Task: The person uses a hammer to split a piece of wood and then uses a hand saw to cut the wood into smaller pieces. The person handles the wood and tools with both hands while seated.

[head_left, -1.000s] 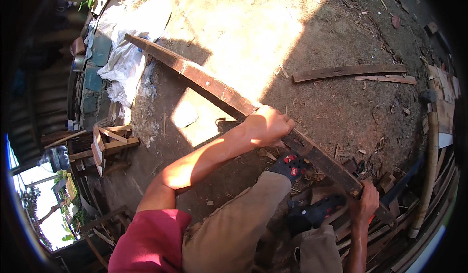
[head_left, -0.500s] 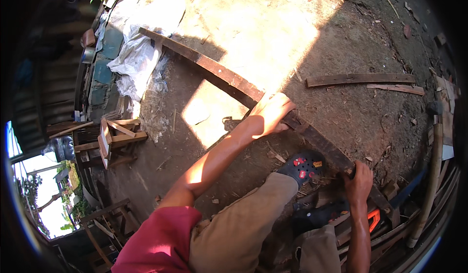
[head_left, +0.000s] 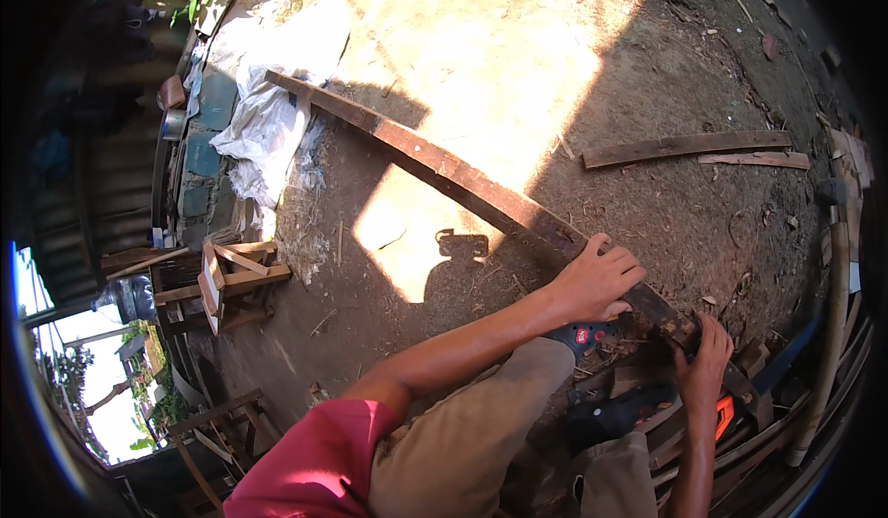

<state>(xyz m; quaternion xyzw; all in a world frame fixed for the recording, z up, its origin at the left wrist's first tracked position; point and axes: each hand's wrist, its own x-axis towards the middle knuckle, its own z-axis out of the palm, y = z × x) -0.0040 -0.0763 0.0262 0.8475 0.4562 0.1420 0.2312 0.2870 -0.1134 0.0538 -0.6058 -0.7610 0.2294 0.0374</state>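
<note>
Your right hand (head_left: 707, 361) grips the beam (head_left: 444, 166) toward its nearer end; your left hand (head_left: 599, 279) grasps it just beyond. Ahead of your hands lies a board (head_left: 684, 149); farther off, leftward, a white sheet (head_left: 266, 137).

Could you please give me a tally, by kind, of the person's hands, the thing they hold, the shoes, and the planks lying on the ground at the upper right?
Hands: 2 (left hand, right hand)
Held wooden beam: 1
Shoes: 2 (left shoe, right shoe)
Planks: 2 (wider plank, narrower plank)
Total: 7
</note>
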